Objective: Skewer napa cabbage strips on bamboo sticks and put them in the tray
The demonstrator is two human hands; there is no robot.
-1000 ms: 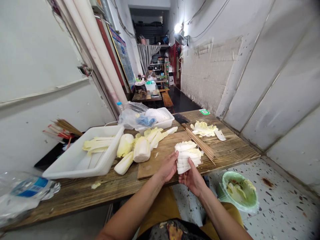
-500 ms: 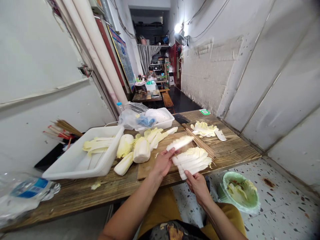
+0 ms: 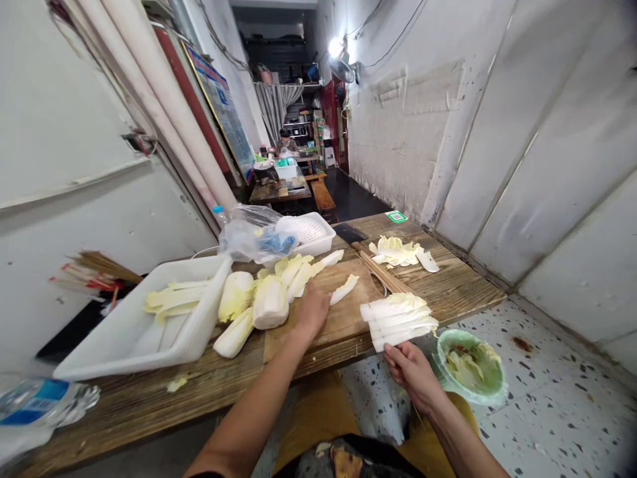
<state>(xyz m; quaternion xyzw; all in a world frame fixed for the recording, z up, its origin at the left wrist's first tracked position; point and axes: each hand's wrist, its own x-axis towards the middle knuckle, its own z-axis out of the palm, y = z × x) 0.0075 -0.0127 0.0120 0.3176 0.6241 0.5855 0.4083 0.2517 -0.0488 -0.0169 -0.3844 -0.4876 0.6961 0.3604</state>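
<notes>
My right hand [image 3: 409,368] is closed at the lower left corner of a row of pale cabbage strips [image 3: 401,317], lined up side by side and threaded on a thin skewer. They hang just past the front edge of the cutting board [image 3: 343,325]. Over the board, my left hand [image 3: 312,309] is blurred, its fingers partly hidden. Beside its fingertips lies a single cabbage strip [image 3: 344,290]; whether they touch it I cannot tell. Cut cabbage leaves [image 3: 298,272] and a stubby cabbage chunk [image 3: 270,302] sit just left of that hand.
Behind the board lie a bundle of bamboo skewers [image 3: 385,272] and a cleaver [image 3: 351,232]. A white tub [image 3: 199,332] with cabbage stands left; loose leaves [image 3: 398,251] lie right. On the floor is a lined green bin [image 3: 442,362]. A person [image 3: 287,143] sits far back.
My left hand has moved left, away from the skewered strips. A single strip that was at its fingers now rests on the board. My right hand has shifted slightly right with the skewered cabbage.
</notes>
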